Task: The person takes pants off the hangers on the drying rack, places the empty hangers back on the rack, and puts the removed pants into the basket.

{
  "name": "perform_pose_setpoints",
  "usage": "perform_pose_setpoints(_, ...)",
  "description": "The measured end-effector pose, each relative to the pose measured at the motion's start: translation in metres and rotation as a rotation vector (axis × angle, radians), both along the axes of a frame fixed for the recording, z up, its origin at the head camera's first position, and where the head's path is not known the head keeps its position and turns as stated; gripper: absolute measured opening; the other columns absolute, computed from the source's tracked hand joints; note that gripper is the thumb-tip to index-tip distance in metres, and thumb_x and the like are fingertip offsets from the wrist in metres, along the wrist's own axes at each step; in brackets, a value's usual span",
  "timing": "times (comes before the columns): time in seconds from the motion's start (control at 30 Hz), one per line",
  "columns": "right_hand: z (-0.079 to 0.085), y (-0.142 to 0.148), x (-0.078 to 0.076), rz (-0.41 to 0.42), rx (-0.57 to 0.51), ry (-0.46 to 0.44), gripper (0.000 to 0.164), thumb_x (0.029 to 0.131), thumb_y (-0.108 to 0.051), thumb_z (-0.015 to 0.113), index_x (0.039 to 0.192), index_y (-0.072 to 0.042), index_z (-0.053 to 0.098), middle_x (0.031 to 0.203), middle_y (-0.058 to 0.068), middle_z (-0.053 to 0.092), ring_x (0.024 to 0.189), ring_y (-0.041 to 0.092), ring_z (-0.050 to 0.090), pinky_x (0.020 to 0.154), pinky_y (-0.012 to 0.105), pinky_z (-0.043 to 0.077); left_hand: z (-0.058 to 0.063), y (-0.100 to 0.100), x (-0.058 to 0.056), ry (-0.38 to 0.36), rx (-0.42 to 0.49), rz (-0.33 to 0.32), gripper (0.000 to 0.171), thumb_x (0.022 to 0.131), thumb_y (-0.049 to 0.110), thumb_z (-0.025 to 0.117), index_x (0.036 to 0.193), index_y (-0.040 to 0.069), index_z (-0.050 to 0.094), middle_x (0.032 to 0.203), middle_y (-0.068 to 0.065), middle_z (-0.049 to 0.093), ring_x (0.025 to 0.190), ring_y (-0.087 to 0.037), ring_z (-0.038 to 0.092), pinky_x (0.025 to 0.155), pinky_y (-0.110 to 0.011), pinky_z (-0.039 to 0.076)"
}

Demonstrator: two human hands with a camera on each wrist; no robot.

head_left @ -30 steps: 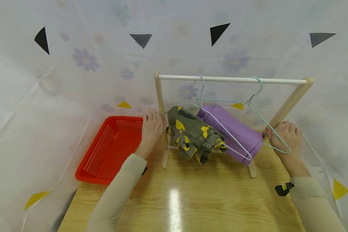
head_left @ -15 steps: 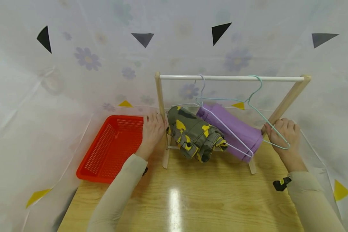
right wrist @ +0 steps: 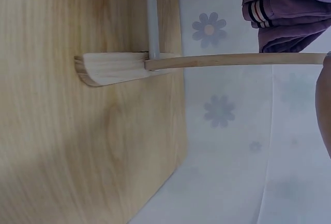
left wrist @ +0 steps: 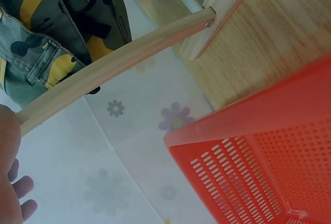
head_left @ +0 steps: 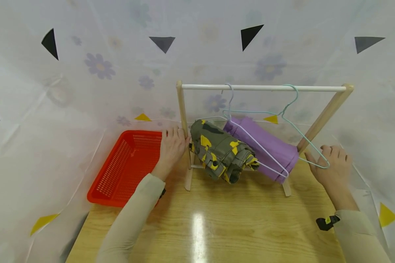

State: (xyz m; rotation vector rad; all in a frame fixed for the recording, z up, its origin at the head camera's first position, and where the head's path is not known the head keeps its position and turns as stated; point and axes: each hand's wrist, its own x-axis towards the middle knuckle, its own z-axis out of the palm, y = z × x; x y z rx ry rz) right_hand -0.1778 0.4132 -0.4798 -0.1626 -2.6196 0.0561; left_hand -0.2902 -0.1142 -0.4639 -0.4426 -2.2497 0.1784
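Pale, flower-printed sheeting (head_left: 197, 60) surrounds a wood-grain tabletop (head_left: 247, 223). The left hand (head_left: 172, 148) is partly closed, gripping the left post (head_left: 181, 109) of a small clothes rack with the thumb on one side and the fingers on the other. The right hand (head_left: 334, 166) is spread loosely beside the right post (head_left: 326, 118) and has hold of nothing; whether its thumb touches the wood cannot be told. One corner of a mint hanger (head_left: 297, 95) crosses in front of it.

Between the hands hang two garments. Nearer the left hand, a camouflage garment (head_left: 217, 146) in green and yellow is draped in a thick bundle over the lower bar of a lavender hanger (head_left: 229, 111). Behind it and to the right, a purple garment (head_left: 273, 144) hangs in a roll on the mint hanger, its striped trim (right wrist: 258, 11) showing in the right wrist view. Both hooks sit on the white rail (head_left: 256, 88), well apart. The rack's wooden feet (head_left: 286, 188) stand on the tabletop. Just left of the left hand lies a red perforated basket (head_left: 97, 182). Black straps (head_left: 327, 222) circle the wrists, by pale sleeves (head_left: 355, 233).
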Motion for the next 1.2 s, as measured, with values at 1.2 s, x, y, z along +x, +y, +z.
perform_pose_setpoints(1.2,0.037,-0.088,0.096,-0.023,0.109,0.724,0.083,0.094,-0.068,0.046,0.102,0.012,0.065,0.093,0.037,0.066,0.079,0.06,0.057,0.064,0.069,0.039,0.001,0.001,0.001,-0.008,-0.019,0.009,0.042,0.111,0.04,0.048,0.091,0.004,0.054,0.083,-0.01,0.055,0.082,-0.029,0.056,0.077,-0.038,0.045)
